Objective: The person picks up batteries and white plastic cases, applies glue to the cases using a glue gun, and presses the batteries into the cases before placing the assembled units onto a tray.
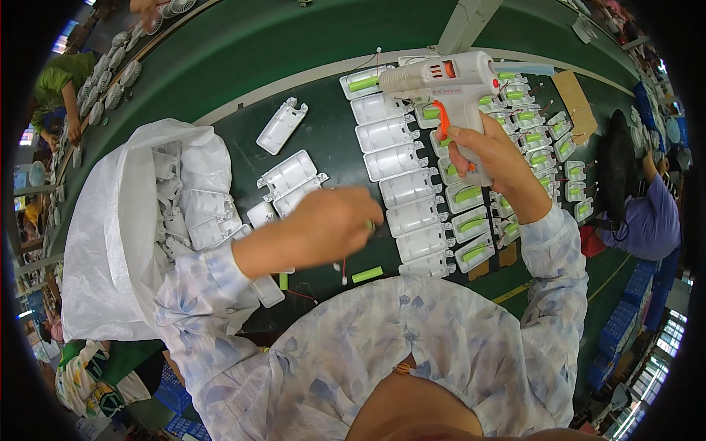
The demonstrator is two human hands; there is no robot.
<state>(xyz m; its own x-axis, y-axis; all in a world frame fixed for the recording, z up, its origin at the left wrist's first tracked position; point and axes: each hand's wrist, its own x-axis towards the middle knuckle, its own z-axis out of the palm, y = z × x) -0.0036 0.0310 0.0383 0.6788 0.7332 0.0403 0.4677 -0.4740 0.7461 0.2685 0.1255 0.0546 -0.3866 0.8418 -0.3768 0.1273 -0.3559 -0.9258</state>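
Gripping a white glue gun (pixel 448 81) upright, the right hand (pixel 489 158) hovers over rows of white casings (pixel 401 187) (some hold green batteries); the left hand (pixel 334 220) pinches a green battery (pixel 370 226) beside them.

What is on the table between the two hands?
In the head view, a column of empty white plastic shells lies between the left hand and the right hand, which holds the glue gun.

Dark green work table (pixel 294 44), rows of white plastic shells (pixel 401 165), loose green battery (pixel 367 275), white sack (pixel 110 242) of shells
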